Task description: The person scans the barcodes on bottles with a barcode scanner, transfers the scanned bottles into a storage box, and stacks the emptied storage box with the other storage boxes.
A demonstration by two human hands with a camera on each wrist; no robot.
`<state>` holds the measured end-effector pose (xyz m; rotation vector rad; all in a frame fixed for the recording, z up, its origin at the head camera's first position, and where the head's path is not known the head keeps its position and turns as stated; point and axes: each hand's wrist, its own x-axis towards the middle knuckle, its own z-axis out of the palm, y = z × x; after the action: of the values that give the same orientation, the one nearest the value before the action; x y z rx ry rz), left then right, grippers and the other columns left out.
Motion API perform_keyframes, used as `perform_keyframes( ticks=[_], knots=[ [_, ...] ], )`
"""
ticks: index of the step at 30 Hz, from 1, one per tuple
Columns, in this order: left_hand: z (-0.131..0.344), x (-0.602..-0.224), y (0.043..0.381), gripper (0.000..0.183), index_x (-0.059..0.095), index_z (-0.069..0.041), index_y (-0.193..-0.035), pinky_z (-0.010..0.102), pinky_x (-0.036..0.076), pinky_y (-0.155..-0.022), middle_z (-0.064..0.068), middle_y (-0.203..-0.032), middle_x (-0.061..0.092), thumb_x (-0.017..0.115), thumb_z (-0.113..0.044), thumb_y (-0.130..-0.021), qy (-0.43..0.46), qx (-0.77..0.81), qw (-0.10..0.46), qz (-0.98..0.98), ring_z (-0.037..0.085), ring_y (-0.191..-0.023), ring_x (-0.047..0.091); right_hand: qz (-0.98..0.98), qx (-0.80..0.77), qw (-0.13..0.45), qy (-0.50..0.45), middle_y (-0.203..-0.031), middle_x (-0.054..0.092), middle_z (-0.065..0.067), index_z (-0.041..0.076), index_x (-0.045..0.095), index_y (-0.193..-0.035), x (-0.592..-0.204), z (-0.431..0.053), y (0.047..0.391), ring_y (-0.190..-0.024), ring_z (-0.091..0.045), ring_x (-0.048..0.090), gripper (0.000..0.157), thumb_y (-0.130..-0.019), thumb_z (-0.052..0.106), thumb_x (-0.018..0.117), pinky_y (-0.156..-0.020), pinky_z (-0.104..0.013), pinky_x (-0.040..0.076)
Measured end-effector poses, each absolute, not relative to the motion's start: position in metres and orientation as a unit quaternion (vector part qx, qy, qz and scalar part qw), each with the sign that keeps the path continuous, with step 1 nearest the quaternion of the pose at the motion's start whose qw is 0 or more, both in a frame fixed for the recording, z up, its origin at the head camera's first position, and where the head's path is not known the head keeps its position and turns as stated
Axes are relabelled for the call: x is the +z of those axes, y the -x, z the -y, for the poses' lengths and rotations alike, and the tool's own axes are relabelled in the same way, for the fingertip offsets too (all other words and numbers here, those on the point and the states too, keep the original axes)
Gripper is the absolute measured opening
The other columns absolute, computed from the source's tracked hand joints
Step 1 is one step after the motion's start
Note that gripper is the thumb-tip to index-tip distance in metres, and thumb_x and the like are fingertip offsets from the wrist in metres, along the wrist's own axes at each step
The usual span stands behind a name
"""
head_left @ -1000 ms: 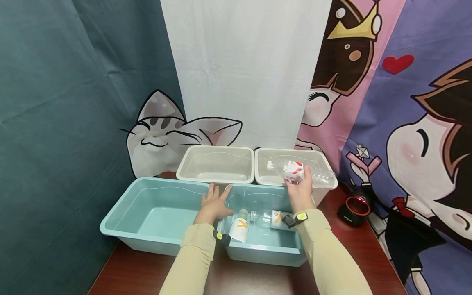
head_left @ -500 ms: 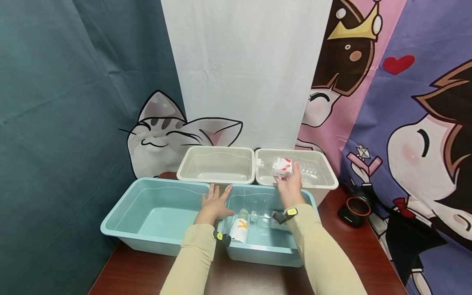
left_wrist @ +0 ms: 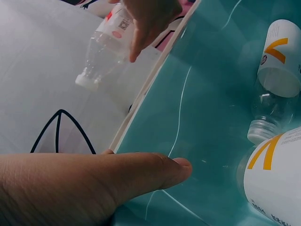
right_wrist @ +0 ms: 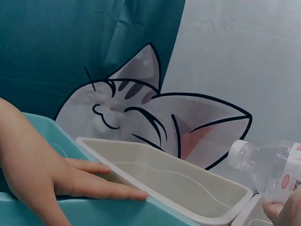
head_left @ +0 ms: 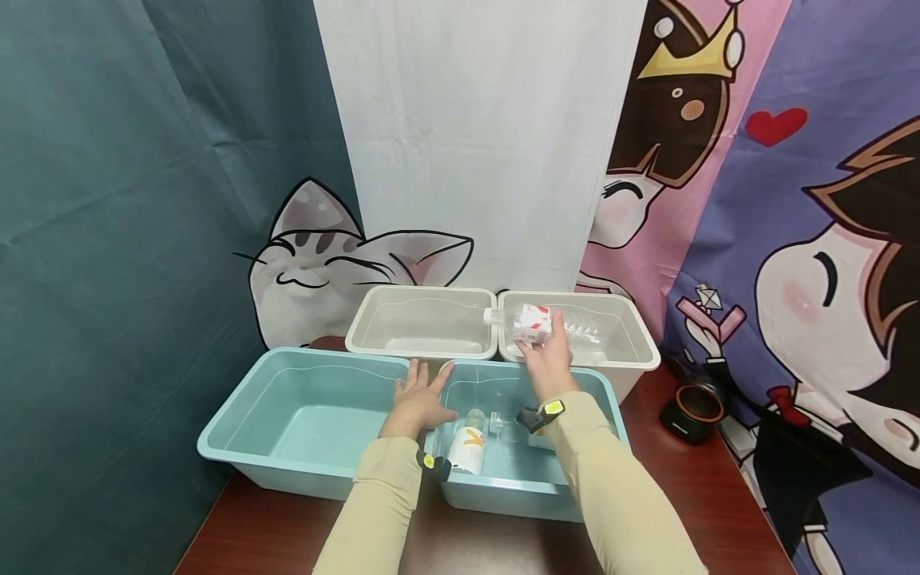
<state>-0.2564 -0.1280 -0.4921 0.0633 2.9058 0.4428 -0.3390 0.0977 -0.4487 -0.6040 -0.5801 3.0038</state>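
Note:
In the head view my right hand [head_left: 548, 363] grips a clear plastic bottle [head_left: 533, 323] with a white cap and a red-and-white label. It holds the bottle sideways above the right cream bin [head_left: 625, 331], cap to the left. My left hand [head_left: 417, 403] rests with spread fingers where the two blue bins meet. Two more clear bottles lie in the right blue bin [head_left: 517, 481]: one with a white label and orange mark [head_left: 468, 449] beside my left wrist, the other bottle [left_wrist: 270, 101] partly hidden under my right forearm in the head view.
The left blue bin [head_left: 223, 447] and left cream bin [head_left: 362, 315] stand alongside. A black round device [head_left: 691, 411] sits on the brown table [head_left: 719, 511] at the right. Printed cloth backdrops [head_left: 474, 144] hang close behind the bins.
My right hand has carried the bottle leftward across the right cream bin, its cap now over the seam between the cream bins. My left hand has stayed put.

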Motion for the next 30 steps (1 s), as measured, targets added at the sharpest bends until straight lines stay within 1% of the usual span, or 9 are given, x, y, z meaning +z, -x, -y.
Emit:
perform_keyframes(
  ticks=[4, 9, 15, 20, 26, 30],
  knots=[
    [0.128, -0.491, 0.256, 0.097, 0.02, -0.032, -0.163, 0.062, 0.008, -0.122, 0.022, -0.167, 0.011, 0.076, -0.049, -0.085, -0.023, 0.149, 0.101, -0.983, 0.037, -0.155, -0.008, 0.187, 0.96, 0.01, 0.207, -0.16, 0.033, -0.012, 0.015, 0.032, -0.157, -0.446, -0.091, 0.34, -0.149, -0.027, 0.03, 0.073, -0.097, 0.037, 0.067, -0.122, -0.055, 0.021],
    [0.128, -0.489, 0.253, 0.098, 0.019, -0.032, -0.163, 0.062, 0.008, -0.122, 0.021, -0.168, 0.01, 0.076, -0.049, -0.085, -0.022, 0.15, 0.102, -0.983, 0.036, -0.155, -0.009, 0.203, 0.957, 0.004, 0.205, -0.161, 0.032, -0.014, 0.011, 0.031, -0.157, -0.446, -0.082, 0.342, -0.15, -0.029, 0.028, 0.073, -0.099, 0.039, 0.065, -0.122, -0.055, 0.019],
    [0.128, -0.49, 0.254, 0.098, 0.019, -0.032, -0.163, 0.062, 0.007, -0.122, 0.021, -0.168, 0.007, 0.076, -0.048, -0.086, -0.023, 0.151, 0.103, -0.983, 0.036, -0.155, -0.009, 0.203, 0.96, -0.021, 0.193, -0.163, 0.024, -0.016, 0.008, 0.026, -0.158, -0.444, -0.072, 0.343, -0.152, -0.029, 0.022, 0.078, -0.099, 0.041, 0.063, -0.124, -0.051, 0.017],
    [0.128, -0.492, 0.256, 0.098, 0.018, -0.032, -0.163, 0.063, 0.007, -0.122, 0.02, -0.168, 0.004, 0.076, -0.048, -0.085, -0.028, 0.152, 0.101, -0.983, 0.036, -0.155, -0.009, 0.196, 0.962, -0.025, 0.19, -0.161, 0.028, -0.018, 0.006, 0.029, -0.156, -0.444, -0.064, 0.345, -0.15, -0.029, 0.027, 0.076, -0.098, 0.04, 0.065, -0.123, -0.051, 0.018],
    [0.13, -0.492, 0.255, 0.098, 0.017, -0.034, -0.163, 0.063, 0.006, -0.122, 0.019, -0.169, 0.002, 0.075, -0.049, -0.086, -0.027, 0.15, 0.105, -0.983, 0.035, -0.155, -0.01, 0.201, 0.964, -0.037, 0.172, -0.161, 0.03, -0.016, 0.007, 0.029, -0.157, -0.447, -0.054, 0.348, -0.151, -0.028, 0.026, 0.074, -0.099, 0.039, 0.064, -0.124, -0.054, 0.015],
    [0.13, -0.493, 0.256, 0.097, 0.019, -0.032, -0.163, 0.063, 0.007, -0.122, 0.02, -0.169, 0.003, 0.075, -0.048, -0.086, -0.027, 0.152, 0.104, -0.983, 0.035, -0.155, -0.009, 0.214, 0.96, -0.038, 0.177, -0.16, 0.031, -0.017, 0.007, 0.032, -0.156, -0.447, -0.045, 0.348, -0.15, -0.03, 0.028, 0.074, -0.098, 0.04, 0.065, -0.123, -0.056, 0.016]
  ],
)
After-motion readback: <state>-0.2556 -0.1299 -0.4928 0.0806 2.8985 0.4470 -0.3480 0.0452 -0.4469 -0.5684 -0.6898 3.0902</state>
